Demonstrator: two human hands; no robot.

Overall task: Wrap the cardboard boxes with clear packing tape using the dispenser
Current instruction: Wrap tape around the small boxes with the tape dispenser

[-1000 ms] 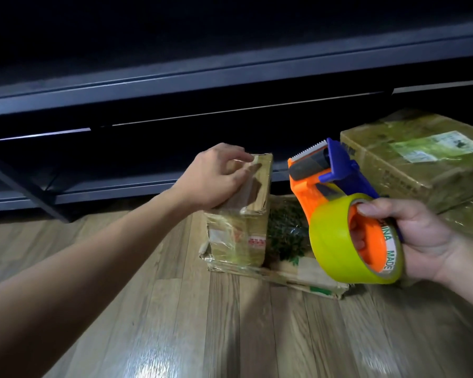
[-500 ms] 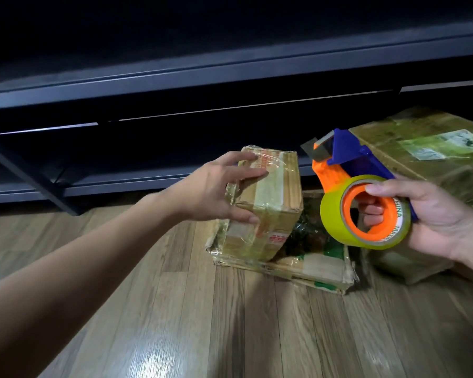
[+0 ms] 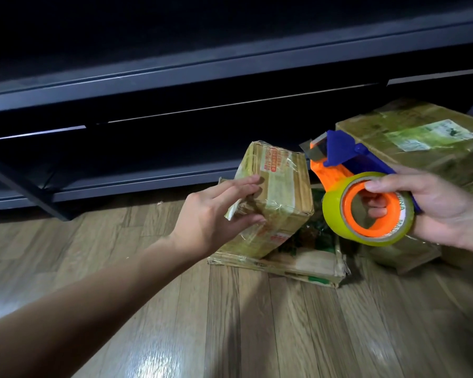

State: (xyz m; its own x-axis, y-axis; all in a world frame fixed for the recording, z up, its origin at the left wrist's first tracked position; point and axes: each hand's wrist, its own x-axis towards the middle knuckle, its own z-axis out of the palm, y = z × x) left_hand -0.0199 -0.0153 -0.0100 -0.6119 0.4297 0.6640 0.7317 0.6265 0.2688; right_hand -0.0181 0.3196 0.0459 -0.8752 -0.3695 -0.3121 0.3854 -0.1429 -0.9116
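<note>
A small cardboard box point(image 3: 281, 192), covered in glossy clear tape, stands tilted on a flat box point(image 3: 306, 264) on the floor. My left hand point(image 3: 210, 216) holds its left end, fingers on the upper face and thumb on the lower one. My right hand point(image 3: 443, 211) grips an orange and blue tape dispenser point(image 3: 347, 159) just right of the small box, fingers through the core and thumb on the yellowish tape roll point(image 3: 336, 214). The dispenser's blade end points up and left, close to the box's top right corner and apart from it.
A large taped box point(image 3: 421, 143) with a white label sits at the back right, and another box point(image 3: 402, 255) lies below my right hand. A dark low shelf unit point(image 3: 175, 75) runs along the back. The wooden floor point(image 3: 257, 323) spreads in front.
My left hand turned the small box over on the flat box, and a different face now shows. The dispenser shifted slightly, staying beside the box.
</note>
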